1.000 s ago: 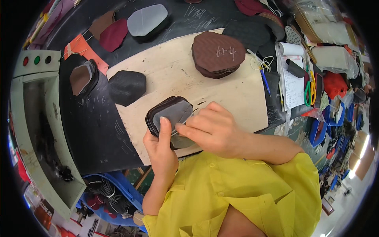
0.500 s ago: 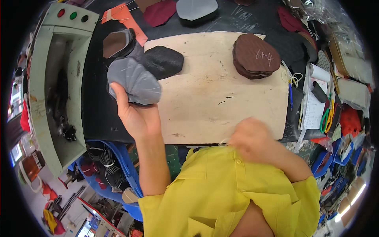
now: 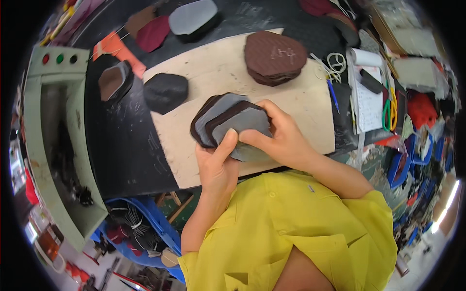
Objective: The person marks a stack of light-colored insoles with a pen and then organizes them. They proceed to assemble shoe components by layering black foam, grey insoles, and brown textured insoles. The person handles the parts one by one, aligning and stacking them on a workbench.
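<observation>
both hands hold one fanned stack of cut pieces [image 3: 228,123], grey and dark brown layers, lifted just above the pale board [image 3: 218,72] near its front edge. left hand [image 3: 218,167] supports the stack from below, thumb pressed up over the lower grey piece and the remaining fingers hidden underneath, so their spread cannot be told. right hand [image 3: 281,140] grips the stack's right edge, fingers [image 3: 264,114] curled over the top and pinching the layers against the thumb. judgement: the two-sided grip keeps the loose layers from sliding apart while they are offset for sorting or counting.

surroundings: a black piece [image 3: 165,92] lies on the board's left corner, apart from the held stack. a brown stack [image 3: 274,57] sits at the board's far right, well apart. a grey piece [image 3: 194,17] and a red piece [image 3: 153,33] lie on the dark tabletop [image 3: 121,145] beyond the board. a green machine [image 3: 53,145] stands at the left. a notepad [image 3: 366,94], a blue pen [image 3: 332,94] and scissors [image 3: 390,109] crowd the right side.

open room: bare board lies between the held stack and the brown stack, and to the right of the hands. the board's front edge is close under the wrists.
</observation>
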